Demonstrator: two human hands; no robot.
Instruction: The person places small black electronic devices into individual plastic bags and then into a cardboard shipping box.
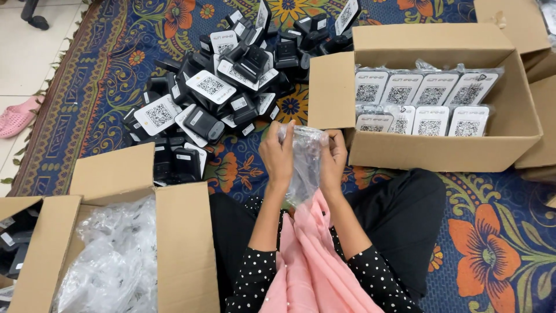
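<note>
My left hand (277, 155) and my right hand (334, 156) are raised together in front of me, both gripping a clear plastic bag (305, 159) with a dark device inside it. The bag hangs between my hands over my lap. Just beyond them lies a heap of black devices with white code cards (211, 95) on the rug. To the right stands an open cardboard box (440, 155) holding rows of bagged devices (425, 101) with their code cards facing up.
An open cardboard box (179, 243) at the lower left is full of crumpled clear plastic bags (113, 261). A patterned blue floral rug (492, 243) covers the floor. More cardboard (521, 23) sits at the top right; a pink slipper (17, 116) lies on the tiles at left.
</note>
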